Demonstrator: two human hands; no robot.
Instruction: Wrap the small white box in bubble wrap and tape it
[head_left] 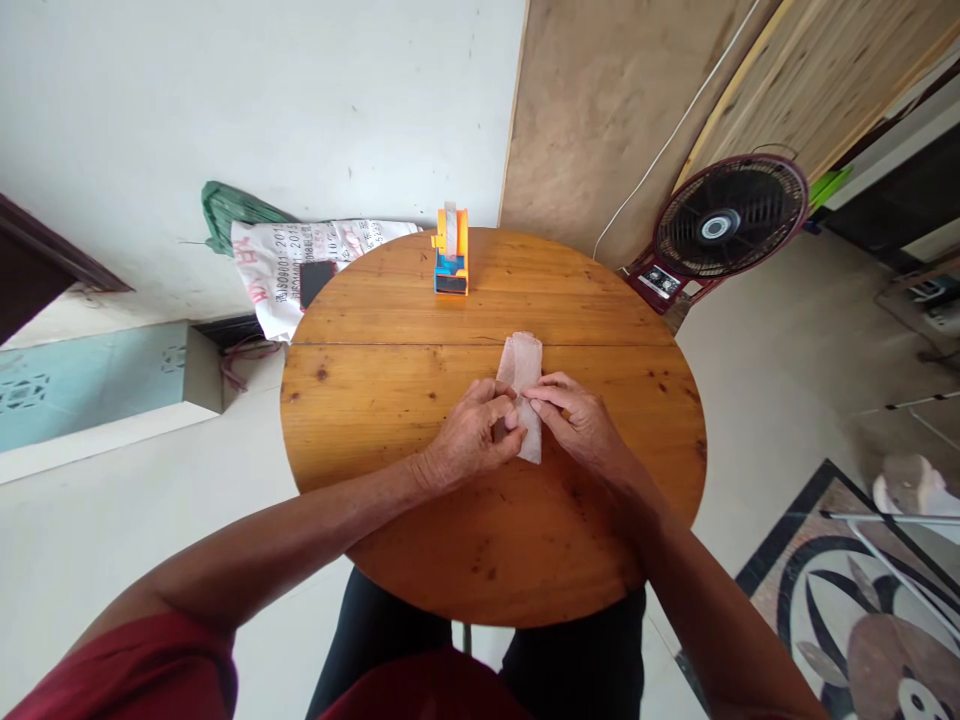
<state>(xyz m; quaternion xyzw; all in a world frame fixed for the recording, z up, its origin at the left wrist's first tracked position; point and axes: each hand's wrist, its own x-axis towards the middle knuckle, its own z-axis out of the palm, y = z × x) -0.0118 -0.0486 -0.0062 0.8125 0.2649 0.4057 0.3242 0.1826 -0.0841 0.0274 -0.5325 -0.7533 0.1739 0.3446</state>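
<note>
The right hand (pixel 577 420) has its thumb and forefinger brought together on the pale strip (pixel 529 355), seemingly pinching it around the middle of its length. The left hand (pixel 476 425) curls over the strip's left side, its fingertips almost meeting those of the right; whether they grip or merely steady it I cannot tell. The strip lies near the middle of the round worktop (pixel 375 400), slightly right of centre, its far end reaching just across the seam and its near end pointing toward the near edge. It looks thin, folded and slightly see-through, so I judge it light, limp and easily creased, perhaps quick to tear if it is paper; the material is not certain. A light fingertip pinch on a folded side edge, with the other hand pressing the layers flat, should suit it better than a firm grasp, and the far end offers a free place to hold. Toward the worktop's far edge stands an orange-and-blue tape dispenser (pixel 451 262). Beyond the far left edge lies a printed white sack (pixel 262 265); past the far right edge stands a fan (pixel 720 225).
</note>
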